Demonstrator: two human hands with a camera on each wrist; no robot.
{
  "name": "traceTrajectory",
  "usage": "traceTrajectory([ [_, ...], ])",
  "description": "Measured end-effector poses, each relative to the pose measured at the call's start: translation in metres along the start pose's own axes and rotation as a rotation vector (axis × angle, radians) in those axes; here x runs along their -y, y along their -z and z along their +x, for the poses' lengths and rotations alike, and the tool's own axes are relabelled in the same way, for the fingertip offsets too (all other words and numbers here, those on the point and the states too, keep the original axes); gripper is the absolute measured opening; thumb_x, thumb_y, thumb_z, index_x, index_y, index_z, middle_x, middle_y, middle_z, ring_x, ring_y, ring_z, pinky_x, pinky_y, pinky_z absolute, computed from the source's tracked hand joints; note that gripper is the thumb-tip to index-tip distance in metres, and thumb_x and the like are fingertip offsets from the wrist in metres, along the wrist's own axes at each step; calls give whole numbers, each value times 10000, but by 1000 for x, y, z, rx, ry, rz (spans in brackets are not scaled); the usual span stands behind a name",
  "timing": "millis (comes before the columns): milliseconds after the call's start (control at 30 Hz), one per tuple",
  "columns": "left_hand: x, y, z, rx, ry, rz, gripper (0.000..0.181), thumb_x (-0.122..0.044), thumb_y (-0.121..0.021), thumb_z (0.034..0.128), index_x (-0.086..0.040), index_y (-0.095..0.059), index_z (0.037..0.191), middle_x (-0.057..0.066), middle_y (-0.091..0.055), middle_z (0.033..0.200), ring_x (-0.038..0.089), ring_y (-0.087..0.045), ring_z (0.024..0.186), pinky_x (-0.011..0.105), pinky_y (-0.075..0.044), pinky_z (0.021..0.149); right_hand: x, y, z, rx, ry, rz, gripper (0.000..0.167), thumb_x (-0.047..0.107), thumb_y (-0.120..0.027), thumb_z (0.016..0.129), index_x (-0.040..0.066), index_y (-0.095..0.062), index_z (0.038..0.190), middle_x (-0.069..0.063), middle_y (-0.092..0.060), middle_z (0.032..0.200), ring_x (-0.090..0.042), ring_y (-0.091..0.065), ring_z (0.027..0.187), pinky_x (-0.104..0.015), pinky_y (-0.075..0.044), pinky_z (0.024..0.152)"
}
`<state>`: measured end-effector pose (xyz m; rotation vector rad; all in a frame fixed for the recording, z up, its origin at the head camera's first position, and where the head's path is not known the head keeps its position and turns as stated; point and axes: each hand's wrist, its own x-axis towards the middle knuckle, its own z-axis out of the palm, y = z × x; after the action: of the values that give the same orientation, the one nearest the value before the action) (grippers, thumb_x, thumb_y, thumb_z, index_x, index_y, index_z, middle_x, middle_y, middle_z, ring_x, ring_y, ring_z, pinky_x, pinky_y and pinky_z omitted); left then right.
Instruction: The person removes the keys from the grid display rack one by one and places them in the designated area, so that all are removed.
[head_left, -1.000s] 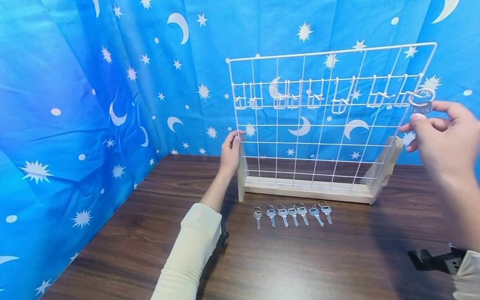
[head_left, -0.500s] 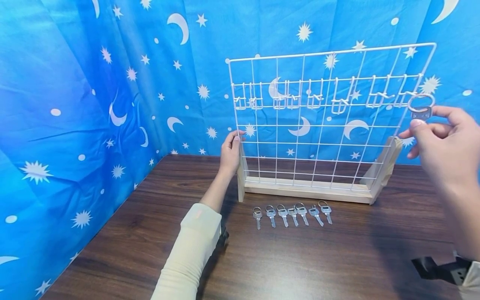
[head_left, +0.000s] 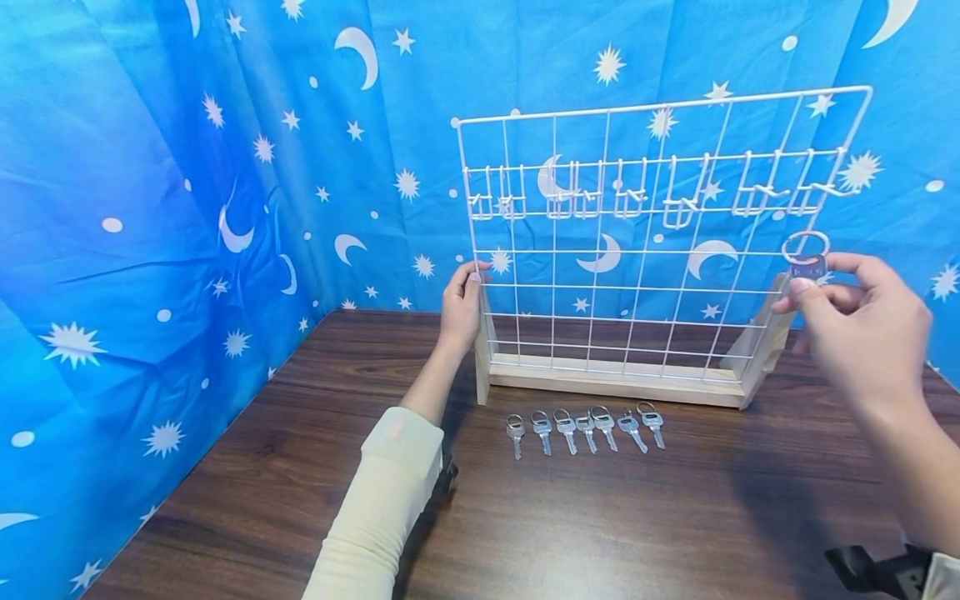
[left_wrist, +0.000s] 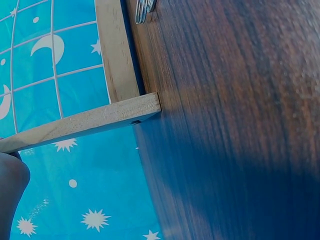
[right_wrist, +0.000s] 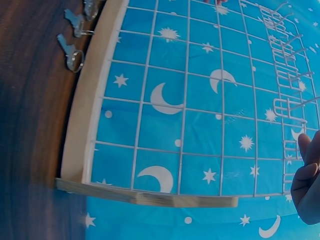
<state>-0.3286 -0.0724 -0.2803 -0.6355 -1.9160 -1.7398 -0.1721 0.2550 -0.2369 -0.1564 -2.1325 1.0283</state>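
Note:
A white wire grid rack (head_left: pixel 596 287) with a wooden base (head_left: pixel 615 379) stands on the table, a row of wire hooks (head_left: pixel 678 218) across its upper part. My left hand (head_left: pixel 460 307) grips the rack's left side, thumb in front. At the right side, my right hand (head_left: pixel 870 333) pinches a silver key (head_left: pixel 806 268) between thumb and forefinger, its ring upward, below the rightmost hooks. The key's blade is hidden by the fingers. Several more keys (head_left: pixel 604 422) with rings lie in a row before the base. In the right wrist view, only the right hand's fingers (right_wrist: pixel 306 182) show.
A dark wood-grain table (head_left: pixel 525 525) carries the rack. Behind and to the left hangs a blue cloth (head_left: pixel 420 92) with white stars and moons. The rack's wooden right foot (head_left: pixel 776 325) slants up near the right hand.
My right hand has moved down and slightly left with the key, away from the rightmost hook. The left hand, the rack and the keys on the table have stayed put.

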Motion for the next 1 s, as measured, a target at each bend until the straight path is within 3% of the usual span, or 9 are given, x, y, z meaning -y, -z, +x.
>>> traceTrajectory([
  [233,3,1,0,1,-8,-4,261,-38,-363,986,92,-541,1124,261,-571,1074,383,-541,1044,387,-421,901,-8,-6,-9,37,32,13,422,200,-516,938,-22,-450,1291,379,-492,626,-28,-488,368,-170,-357,359],
  [467,4,1,0,2,-5,-19,260,-41,-363,987,87,-544,1122,258,-574,1061,368,-545,1038,379,-420,904,-17,-13,-16,83,48,55,228,166,-557,914,96,-515,1127,347,-535,619,-33,-490,375,-207,-329,346],
  [667,3,0,0,4,-2,-8,262,-46,-360,989,84,-541,1126,247,-573,1080,363,-544,1042,373,-425,902,-24,-19,-22,143,67,-11,383,180,-538,926,-42,-493,1235,370,-510,622,-26,-509,404,-219,-335,360],
  [767,4,0,1,4,-1,-2,264,-50,-359,991,83,-540,1130,246,-572,1085,355,-548,1040,369,-428,898,-28,-23,-24,187,56,-18,404,192,-526,934,-52,-481,1253,356,-518,619,-65,-523,402,-246,-325,352],
  [933,19,0,6,1,7,-21,268,-70,-361,995,61,-550,1133,233,-576,1085,334,-553,1040,374,-423,908,-36,-32,-28,270,41,-30,414,217,-502,948,-53,-468,1259,268,-569,613,-125,-522,411,-276,-332,366],
  [1000,27,0,8,-1,11,-24,271,-90,-365,998,43,-557,1137,217,-580,1088,317,-556,1042,371,-419,915,-39,-36,-30,294,34,-35,410,222,-494,951,-56,-466,1252,155,-622,627,-136,-510,411,-279,-337,366],
])
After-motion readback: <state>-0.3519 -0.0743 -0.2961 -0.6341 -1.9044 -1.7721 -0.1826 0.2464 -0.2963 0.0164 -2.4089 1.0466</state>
